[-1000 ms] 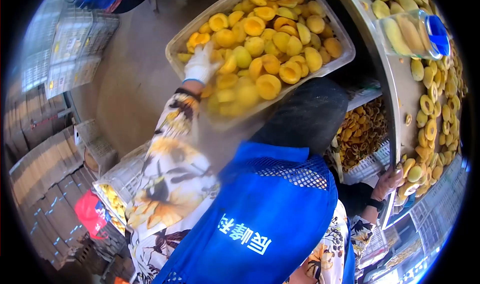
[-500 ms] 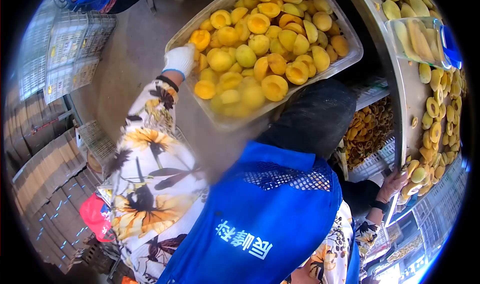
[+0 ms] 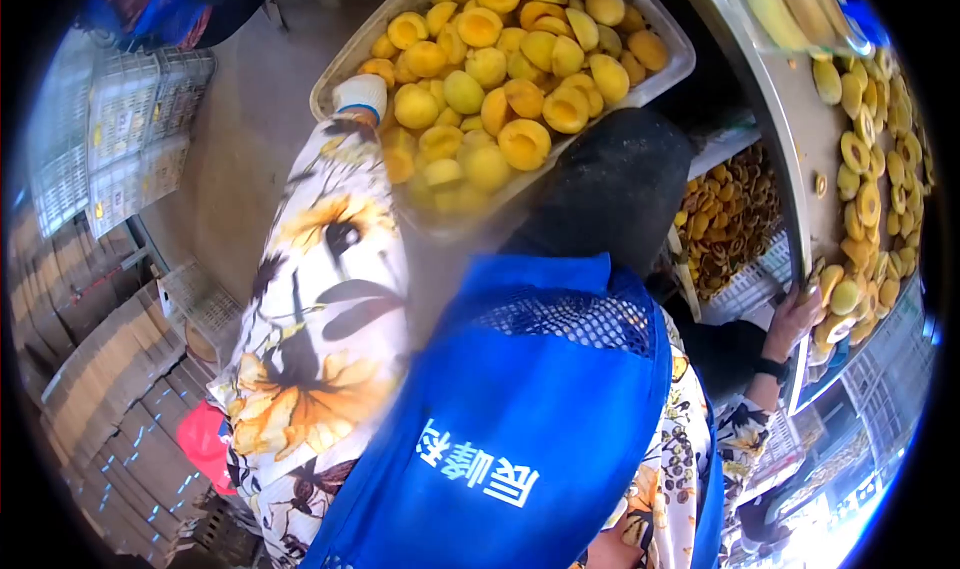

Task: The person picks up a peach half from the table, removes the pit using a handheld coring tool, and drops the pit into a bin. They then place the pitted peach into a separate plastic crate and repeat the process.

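Observation:
My left hand (image 3: 361, 97), in a white glove, reaches over the near-left side of a translucent plastic tub (image 3: 682, 71). The tub is heaped with halved yellow fruit (image 3: 524, 145) that looks like apricots or peaches. The glove overlaps the fruit just inside the rim, and its fingers are hidden. Bare and with a black band at its wrist, my right hand (image 3: 796, 319) grips the rim of a metal table (image 3: 800, 194) at the right. Pitted fruit halves (image 3: 868, 206) cover the tabletop beside its fingertips.
A clear box with a blue edge (image 3: 800, 9) stands on the table. Below the table sits a crate of small orange-brown pieces (image 3: 730, 219). White lattice crates (image 3: 140, 134) are stacked at the left. Another person's dark clothing (image 3: 235, 4) shows at the top left.
My left hand has shifted from the tub's left rim a little inward over the fruit. The whole view has shifted, bringing the tub up and left. My right hand stays at the table rim.

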A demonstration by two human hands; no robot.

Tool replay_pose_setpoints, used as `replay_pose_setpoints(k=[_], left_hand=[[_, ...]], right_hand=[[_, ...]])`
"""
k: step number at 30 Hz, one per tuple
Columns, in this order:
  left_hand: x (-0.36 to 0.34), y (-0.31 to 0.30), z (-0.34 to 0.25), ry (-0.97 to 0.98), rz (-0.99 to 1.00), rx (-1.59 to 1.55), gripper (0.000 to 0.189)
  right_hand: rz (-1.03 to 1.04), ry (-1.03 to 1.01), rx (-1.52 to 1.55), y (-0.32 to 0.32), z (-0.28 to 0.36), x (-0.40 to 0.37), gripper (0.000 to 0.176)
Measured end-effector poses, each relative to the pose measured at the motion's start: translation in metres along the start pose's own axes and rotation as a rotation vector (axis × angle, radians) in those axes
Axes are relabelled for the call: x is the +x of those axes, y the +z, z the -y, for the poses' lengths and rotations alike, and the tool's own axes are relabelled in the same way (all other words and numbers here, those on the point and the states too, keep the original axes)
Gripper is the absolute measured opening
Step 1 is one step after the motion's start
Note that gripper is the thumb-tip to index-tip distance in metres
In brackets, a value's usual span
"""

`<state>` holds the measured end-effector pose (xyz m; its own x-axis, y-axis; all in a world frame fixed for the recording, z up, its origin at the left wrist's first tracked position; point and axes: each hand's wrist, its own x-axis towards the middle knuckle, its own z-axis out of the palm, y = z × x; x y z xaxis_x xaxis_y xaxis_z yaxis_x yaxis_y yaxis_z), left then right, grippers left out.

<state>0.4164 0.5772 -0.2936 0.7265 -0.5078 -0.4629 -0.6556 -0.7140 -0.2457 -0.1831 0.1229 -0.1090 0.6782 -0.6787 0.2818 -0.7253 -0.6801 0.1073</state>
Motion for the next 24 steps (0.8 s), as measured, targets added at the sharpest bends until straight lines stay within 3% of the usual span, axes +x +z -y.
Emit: replay_pose_setpoints(k=[2,3,4,5,6,7,8,13,16,20,21,22,24], left_hand=[[-0.038,-0.049,-0.037,-0.057,-0.039,-0.115,0.021],[-0.057,-0.066,-0.055,0.019,-0.129,-0.159,0.02],[-0.094,-0.12,-0.084,0.097,-0.047,-0.261,0.024],[-0.115,-0.125,-0.101,0.232,-0.069,-0.342,0.023],[-0.129,-0.118,-0.117,0.335,-0.108,-0.44,0.032],[-0.141,-0.123,-0.132,0.414,-0.063,-0.353,0.053],[-0.153,-0.129,-0.147,0.456,-0.128,-0.355,0.056],[-0.148,-0.113,-0.185,0.479,-0.42,-0.284,0.037],[-0.14,-0.11,-0.189,0.473,-0.445,-0.309,0.033],[-0.141,-0.112,-0.19,0.323,-0.315,-0.576,0.037],[-0.14,-0.105,-0.191,0.262,-0.357,-0.786,0.041],[-0.138,-0.115,-0.186,0.223,-0.079,-1.111,0.041],[-0.12,-0.103,-0.173,0.079,0.328,-1.343,0.047]], right_hand=[[-0.012,-0.044,0.032,-0.005,0.006,0.003,0.038],[-0.029,-0.052,0.041,-0.003,0.007,0.006,0.037],[-0.043,-0.064,0.052,-0.003,0.008,0.007,0.036],[-0.028,-0.054,0.044,-0.005,0.012,0.008,0.034],[-0.048,-0.066,0.039,-0.003,0.01,0.008,0.034],[-0.068,-0.074,0.036,0.0,0.009,0.007,0.033],[-0.086,-0.083,0.032,0.001,0.008,0.005,0.033],[-0.084,-0.054,0.06,-0.003,0.015,0.007,0.034],[-0.094,-0.039,0.075,-0.002,0.015,0.008,0.034],[-0.079,-0.046,0.087,-0.004,0.014,0.009,0.034],[-0.082,-0.048,0.087,-0.004,0.016,0.01,0.034],[-0.082,-0.051,0.089,-0.004,0.015,0.01,0.034],[-0.104,-0.054,0.091,-0.002,0.014,0.01,0.034]])
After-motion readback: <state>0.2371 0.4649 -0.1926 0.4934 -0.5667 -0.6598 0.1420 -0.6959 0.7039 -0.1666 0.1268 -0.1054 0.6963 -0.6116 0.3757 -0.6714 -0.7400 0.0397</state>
